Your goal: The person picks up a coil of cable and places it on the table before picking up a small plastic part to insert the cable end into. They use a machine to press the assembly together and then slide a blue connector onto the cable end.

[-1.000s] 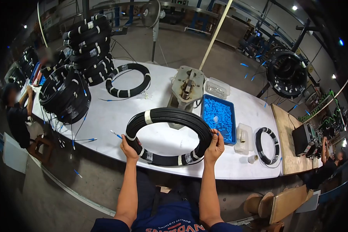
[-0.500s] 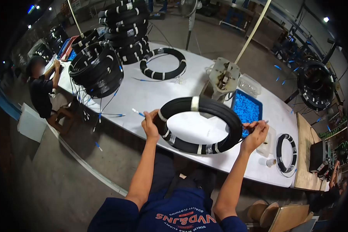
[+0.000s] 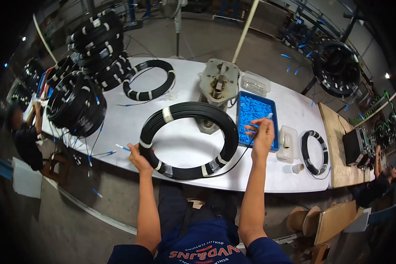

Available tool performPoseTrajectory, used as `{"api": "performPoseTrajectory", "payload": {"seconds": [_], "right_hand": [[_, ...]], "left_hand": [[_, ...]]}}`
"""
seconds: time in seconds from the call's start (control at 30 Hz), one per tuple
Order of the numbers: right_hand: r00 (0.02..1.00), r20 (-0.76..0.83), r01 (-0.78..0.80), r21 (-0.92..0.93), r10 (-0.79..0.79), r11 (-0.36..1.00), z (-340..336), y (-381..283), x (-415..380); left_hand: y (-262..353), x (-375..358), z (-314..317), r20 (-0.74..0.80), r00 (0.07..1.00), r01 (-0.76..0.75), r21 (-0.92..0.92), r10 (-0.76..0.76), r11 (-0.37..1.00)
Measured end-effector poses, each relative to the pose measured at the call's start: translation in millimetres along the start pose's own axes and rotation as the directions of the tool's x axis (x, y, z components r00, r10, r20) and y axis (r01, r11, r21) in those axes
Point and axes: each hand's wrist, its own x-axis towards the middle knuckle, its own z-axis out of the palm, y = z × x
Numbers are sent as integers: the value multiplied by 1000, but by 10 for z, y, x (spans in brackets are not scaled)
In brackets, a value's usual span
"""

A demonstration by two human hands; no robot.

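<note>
A black cable coil (image 3: 226, 127) bound with white and clear tape tilts over the white table's front part. My left hand (image 3: 139, 159) grips its left side, and a blue and white cable end (image 3: 123, 147) sticks out by the fingers. Off the coil's right side, my right hand (image 3: 263, 134) is pinched on the coil's free cable end (image 3: 269, 116), with the cable running back down to the coil. That hand is in front of a blue tray (image 3: 275, 105) of small blue parts. A metal press (image 3: 218, 83) stands behind the coil.
Stacked coils (image 3: 97, 48) and more coils (image 3: 77, 103) occupy the table's left. Another coil (image 3: 149, 80) lies at the back, a smaller one (image 3: 314, 152) at the right. Clear boxes (image 3: 287, 145) and a white spool (image 3: 298, 168) are nearby. Co-workers (image 3: 24, 136) sit at both sides.
My right hand has let go of the coil's right side and drawn the cable end away from it. The camera view has shifted right, and my left hand still grips the coil.
</note>
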Motion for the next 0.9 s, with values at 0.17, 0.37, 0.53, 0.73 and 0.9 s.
{"api": "performPoseTrajectory", "payload": {"seconds": [0.17, 0.37, 0.53, 0.73, 0.9], "right_hand": [[975, 206, -90, 8, 86, 996, 126, 147, -205], [996, 73, 67, -414, -40, 908, 140, 320, -267], [999, 51, 22, -391, -1, 920, 54, 397, -371], [997, 82, 20, -251, 1, 968, 15, 512, -396], [999, 38, 31, -166, -25, 986, 120, 697, -478]], "left_hand": [[33, -19, 15, 32, 999, -18, -8, 18, 1000], [46, -8, 113, 52, 997, -50, 10, 50, 999], [-2, 9, 48, 37, 996, -78, 34, 77, 996], [14, 1, 36, 16, 999, -53, 37, 52, 998], [-18, 20, 25, 55, 997, -48, 42, 46, 998]]}}
